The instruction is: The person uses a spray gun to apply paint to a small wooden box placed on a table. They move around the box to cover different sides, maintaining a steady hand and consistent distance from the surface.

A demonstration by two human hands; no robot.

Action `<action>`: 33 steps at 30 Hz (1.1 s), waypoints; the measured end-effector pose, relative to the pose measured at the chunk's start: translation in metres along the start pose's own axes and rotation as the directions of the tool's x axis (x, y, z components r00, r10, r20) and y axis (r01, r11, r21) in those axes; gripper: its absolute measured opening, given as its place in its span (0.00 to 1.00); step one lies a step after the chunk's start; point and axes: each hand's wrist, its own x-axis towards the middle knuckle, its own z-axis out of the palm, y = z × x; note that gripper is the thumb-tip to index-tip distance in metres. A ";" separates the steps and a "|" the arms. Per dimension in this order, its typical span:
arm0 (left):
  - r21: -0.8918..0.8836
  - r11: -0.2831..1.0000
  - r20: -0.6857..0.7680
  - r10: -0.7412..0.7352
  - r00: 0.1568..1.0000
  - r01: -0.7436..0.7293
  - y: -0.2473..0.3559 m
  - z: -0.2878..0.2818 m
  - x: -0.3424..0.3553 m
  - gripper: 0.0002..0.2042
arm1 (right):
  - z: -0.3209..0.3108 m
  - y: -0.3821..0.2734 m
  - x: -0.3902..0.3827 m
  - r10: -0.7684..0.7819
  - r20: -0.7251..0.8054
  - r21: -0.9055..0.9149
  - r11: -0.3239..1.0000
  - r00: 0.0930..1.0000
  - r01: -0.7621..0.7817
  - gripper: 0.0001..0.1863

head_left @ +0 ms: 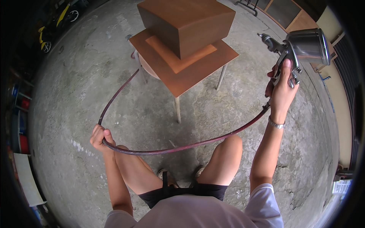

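My right hand (284, 85), at the upper right, grips a metal spray gun (281, 49) with a silver cup on top. A reddish air hose (190, 146) runs from below the gun, sags across in front of my knees and passes through my closed left hand (100, 137) at the lower left, then curves back behind a stool with pale metal legs (176, 108). On the stool rests a brown square board (159, 64) with a lighter orange-brown band on it, and a brown box (178, 22) stands over that. The gun is to the right of the box.
A yellow scooter (55, 26) stands at the upper left. Shelving with colored items (23, 121) and a pale panel (26, 178) line the left edge. Wood-framed panels (281, 11) and a wall (338, 110) border the concrete floor (76, 98) at the top and right.
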 end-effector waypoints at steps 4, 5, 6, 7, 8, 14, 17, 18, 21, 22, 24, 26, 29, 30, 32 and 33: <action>-0.002 1.000 -0.018 0.003 1.000 -0.003 -0.007 -0.007 0.001 0.24 | 0.000 -0.006 -0.052 0.065 0.118 0.108 0.991 0.991 -0.078 0.24; -0.005 1.000 -0.026 0.010 1.000 -0.010 -0.009 -0.008 0.001 0.24 | 0.000 -0.006 -0.063 0.064 0.169 0.141 0.986 0.983 -0.088 0.25; -0.001 1.000 -0.038 0.005 0.999 -0.005 -0.011 -0.009 0.000 0.24 | 0.000 -0.005 -0.074 0.058 0.212 0.158 0.983 0.976 -0.093 0.26; 0.003 1.000 -0.021 0.012 1.000 -0.012 -0.013 -0.012 0.000 0.24 | -0.001 -0.005 -0.084 0.061 0.247 0.173 0.979 0.967 -0.106 0.27; -0.003 1.000 -0.025 0.012 1.000 -0.012 -0.016 -0.013 0.000 0.24 | -0.002 -0.006 -0.093 0.063 0.283 0.188 0.975 0.957 -0.120 0.28; -0.028 1.000 -0.043 -0.008 0.999 0.007 -0.022 -0.017 -0.001 0.24 | -0.007 -0.022 -0.131 -0.086 0.525 0.296 0.951 0.847 -0.087 0.31; -0.051 0.999 -0.042 -0.005 0.999 0.003 -0.020 -0.016 0.001 0.24 | -0.007 -0.032 -0.131 -0.071 0.607 0.330 0.928 0.792 -0.170 0.29; -0.052 0.999 -0.037 0.001 0.999 -0.003 -0.018 -0.015 0.002 0.24 | -0.004 -0.032 -0.125 -0.083 0.635 0.300 0.943 0.768 -0.147 0.29; -0.058 0.998 -0.013 0.029 0.999 -0.030 -0.011 -0.013 0.005 0.24 | 0.007 -0.028 -0.101 0.019 0.467 0.158 0.982 0.884 -0.105 0.25; -0.062 0.997 -0.005 0.041 0.999 -0.041 -0.009 -0.012 0.006 0.24 | 0.011 -0.024 -0.091 0.046 0.367 0.139 0.985 0.929 -0.104 0.23; -0.021 0.999 0.024 0.030 0.999 -0.030 -0.003 -0.011 0.005 0.24 | 0.020 -0.014 -0.061 0.044 0.222 0.094 0.993 0.974 -0.066 0.21; 0.004 1.000 0.046 0.023 0.999 -0.023 0.002 -0.010 0.005 0.24 | 0.025 -0.007 -0.032 0.029 0.137 0.062 0.997 0.990 -0.037 0.21; 0.016 1.000 0.069 0.017 0.997 -0.018 0.008 -0.007 0.003 0.25 | 0.024 0.005 0.006 -0.029 0.032 -0.009 1.000 0.999 0.029 0.22; 0.019 1.000 0.075 0.013 0.997 -0.014 0.009 -0.006 0.002 0.25 | 0.022 0.009 0.018 -0.045 0.004 -0.042 0.998 0.999 0.045 0.23; 0.005 1.000 0.081 0.013 0.997 -0.013 0.012 -0.003 0.000 0.26 | 0.018 0.018 0.039 -0.061 -0.066 -0.067 0.996 0.996 0.056 0.27; -0.012 1.000 0.081 0.016 0.997 -0.015 0.013 0.000 -0.002 0.26 | 0.016 0.022 0.047 -0.092 -0.109 -0.111 0.991 0.990 0.080 0.27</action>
